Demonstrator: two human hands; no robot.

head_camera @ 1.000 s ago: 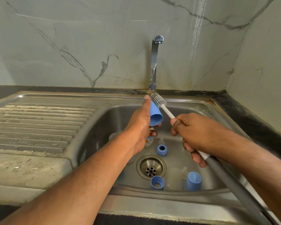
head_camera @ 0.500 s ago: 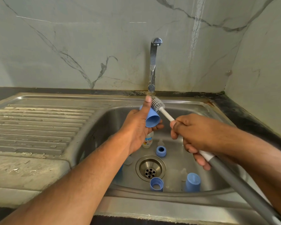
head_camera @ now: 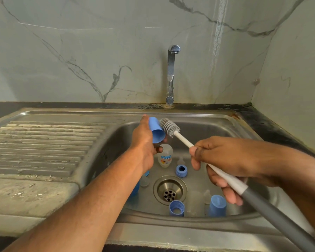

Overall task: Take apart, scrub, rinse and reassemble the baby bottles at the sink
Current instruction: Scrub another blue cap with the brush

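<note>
1. The left hand (head_camera: pixel 144 142) grips the blue cap (head_camera: pixel 156 130) above the far left part of the sink (head_camera: pixel 225 124), with its open mouth toward the right.
2. The right hand (head_camera: pixel 224 160) is closed around the brush (head_camera: pixel 169 127) handle; the bristle head is just beside the cap, outside it.
3. I think the head should enter the mouth straight, then turn.
4. Hold the cap firmly, because wet plastic can slip.
5. A bottle (head_camera: pixel 165 155) and other blue parts wait below, near the drain (head_camera: pixel 169 190).
</note>
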